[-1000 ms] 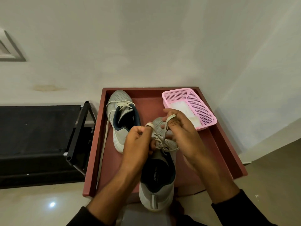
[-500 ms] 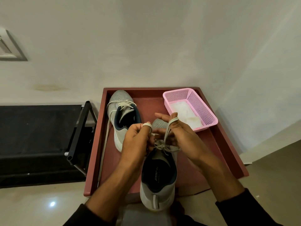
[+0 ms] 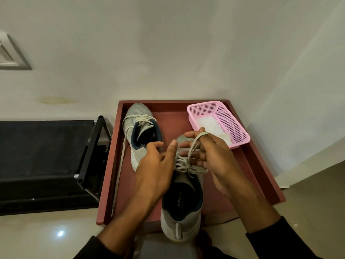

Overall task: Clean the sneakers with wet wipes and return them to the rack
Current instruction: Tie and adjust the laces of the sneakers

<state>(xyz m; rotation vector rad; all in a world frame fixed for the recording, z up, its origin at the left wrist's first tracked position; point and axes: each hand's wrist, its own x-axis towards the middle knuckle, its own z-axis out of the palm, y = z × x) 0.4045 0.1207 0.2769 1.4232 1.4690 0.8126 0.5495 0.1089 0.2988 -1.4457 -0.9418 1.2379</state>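
Observation:
Two grey mesh sneakers lie on a reddish-brown tray (image 3: 261, 171). The near sneaker (image 3: 181, 217) points away from me, its heel over the tray's front edge. Above its tongue, my right hand (image 3: 214, 157) holds a loop of its pale shoelace (image 3: 192, 148), which runs over the index finger. My left hand (image 3: 156, 163) hovers beside the laces with thumb and fingers loosely apart, holding nothing. The far sneaker (image 3: 138, 113) rests at the tray's back left, one untied lace (image 3: 121, 157) trailing down along the left rim. White wipes (image 3: 209, 124) lie in a pink basket (image 3: 237, 131).
A black shoe rack (image 3: 91, 146) with a dark shelf stands left of the tray. A pale wall rises right behind the tray and to the right. Glossy floor lies at the front left and right.
My left hand has let go of the lace end it pinched and opened up. My right hand has kept its loop and spread its fingers a little.

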